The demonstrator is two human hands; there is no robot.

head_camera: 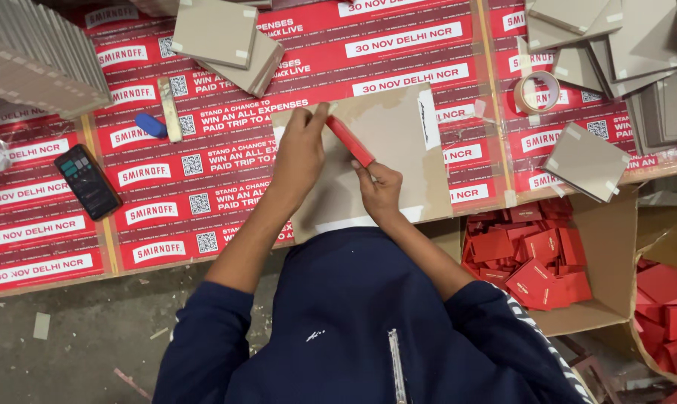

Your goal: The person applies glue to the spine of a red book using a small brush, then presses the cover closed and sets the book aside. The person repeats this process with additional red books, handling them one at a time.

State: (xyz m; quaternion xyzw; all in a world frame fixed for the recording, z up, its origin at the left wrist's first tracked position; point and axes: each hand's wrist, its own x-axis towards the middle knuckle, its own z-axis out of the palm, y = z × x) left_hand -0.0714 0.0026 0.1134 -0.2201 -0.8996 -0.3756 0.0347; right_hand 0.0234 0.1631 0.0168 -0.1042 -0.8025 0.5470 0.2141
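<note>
Both my hands hold a thin red card piece (349, 140) edge-on above a brown cardboard work sheet (398, 150). My left hand (301, 153) pinches its far upper end with fingers bent. My right hand (380, 191) grips its near lower end. The sheet lies on a table covered with red printed paper (204, 161). Dark blue sleeves cover both forearms near my body.
A roll of tape (537, 92) and stacks of grey card boxes (226, 37) lie beyond. A black phone (88, 181) and a blue object (151, 125) rest at left. An open carton (608, 247) of several red card pieces (533, 254) stands at right.
</note>
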